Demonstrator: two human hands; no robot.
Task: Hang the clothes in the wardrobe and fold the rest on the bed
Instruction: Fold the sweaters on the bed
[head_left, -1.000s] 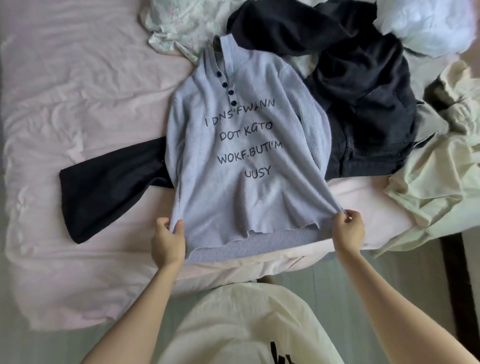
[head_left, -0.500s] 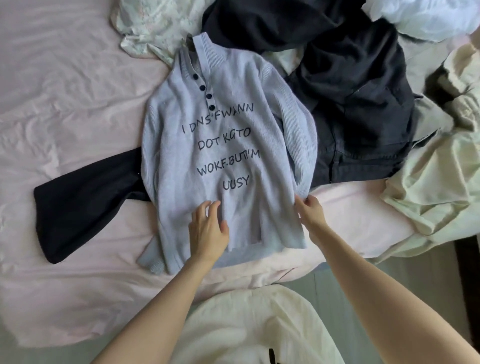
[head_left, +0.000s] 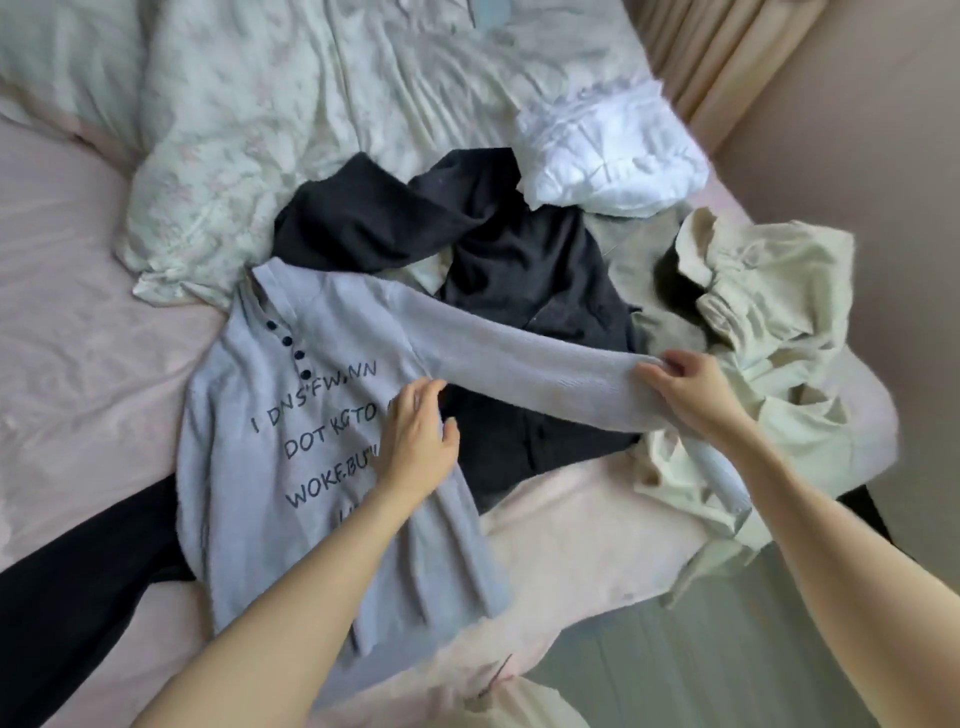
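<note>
Sweater (head_left: 291, 415), pale grey with dark lettering and four dark buttons, lies front-up across the near part of the bed (head_left: 78, 312), and we have both hands on it. Our left hand (head_left: 418, 441) rests flat on its right side by the armpit, fingers straight and slightly spread, gripping nothing. Our right hand (head_left: 685, 395) pinches the sweater's one stretched-out sleeve (head_left: 519, 364) near the cuff, fingers curled round the knit, holding it out toward the right over a dark garment (head_left: 524, 291). The sweater's hem reaches close to the near edge of the mattress.

Bare pink sheet lies open to the left of the sweater; the right side is crowded. We count one black piece (head_left: 78, 587) poking out beneath the sweater's left side, one cream garment (head_left: 779, 312) heaped at the right edge of the bed, one white bundle (head_left: 608, 161) beyond the dark garment, and one floral duvet (head_left: 311, 104) further back. A curtain (head_left: 701, 52) hangs at the far right corner.
</note>
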